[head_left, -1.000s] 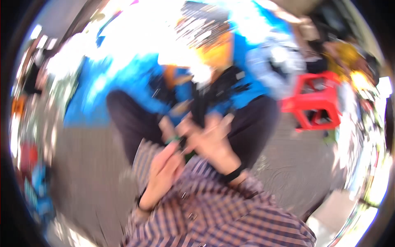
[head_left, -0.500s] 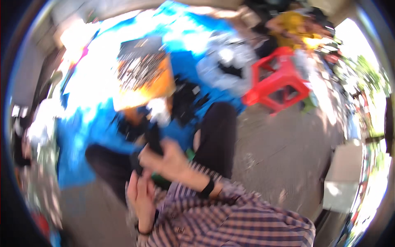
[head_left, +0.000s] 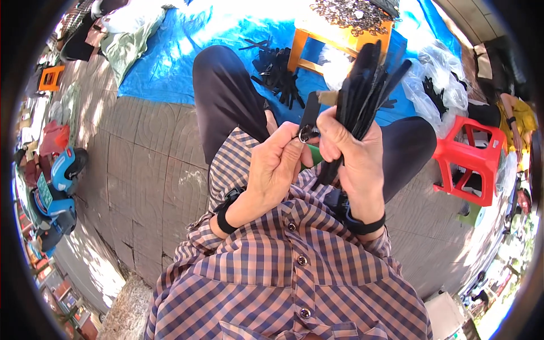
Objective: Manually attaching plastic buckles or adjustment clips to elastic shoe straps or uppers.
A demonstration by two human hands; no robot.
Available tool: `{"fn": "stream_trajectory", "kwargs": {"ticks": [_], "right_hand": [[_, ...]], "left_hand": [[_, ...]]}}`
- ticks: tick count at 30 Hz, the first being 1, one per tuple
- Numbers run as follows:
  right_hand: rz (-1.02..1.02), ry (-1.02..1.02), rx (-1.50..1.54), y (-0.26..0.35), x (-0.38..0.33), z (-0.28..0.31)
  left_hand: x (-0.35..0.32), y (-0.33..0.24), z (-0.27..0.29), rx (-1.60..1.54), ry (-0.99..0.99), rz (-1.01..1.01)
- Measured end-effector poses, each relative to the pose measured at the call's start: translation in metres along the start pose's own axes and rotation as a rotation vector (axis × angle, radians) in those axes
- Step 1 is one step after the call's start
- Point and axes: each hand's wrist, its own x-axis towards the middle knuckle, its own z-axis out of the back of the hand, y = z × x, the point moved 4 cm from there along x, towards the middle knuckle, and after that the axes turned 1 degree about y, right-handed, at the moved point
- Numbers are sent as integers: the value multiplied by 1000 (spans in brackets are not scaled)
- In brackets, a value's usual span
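Centre of frame, left hand point(head_left: 268, 165) pinches a small ring point(head_left: 304, 136) at a black strap's point(head_left: 309, 109) lower end, right hand point(head_left: 361, 161) wraps round the strap bundle point(head_left: 361, 93); straps look light, springy, likely prone to fanning, best gripped low and snugly.

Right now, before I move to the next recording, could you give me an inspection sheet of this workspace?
Surface: a blue sheet spread over grey paving.
Job's things: a bundle of black strips; a black strap with a metal ring.
Clutter: loose black strips on the sheet; small dark metal pieces heaped on an orange stand; a clear plastic bag; a red stool at right.
Hands: left hand pinches the strap near its ring; right hand grips the bundle.
Cables: nothing seen.
Surroundings: a blue scooter at left; a person in yellow at far right.
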Motion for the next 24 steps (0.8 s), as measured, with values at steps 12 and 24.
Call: {"fn": "stream_trajectory", "kwargs": {"ticks": [12, 24], "right_hand": [[18, -30, -430, 6, -4, 6], [-6, -32, -177, -9, -6, 7]], "left_hand": [[4, -13, -2, 414, -87, -186], [8, -22, 4, 509, -126, -444]]}}
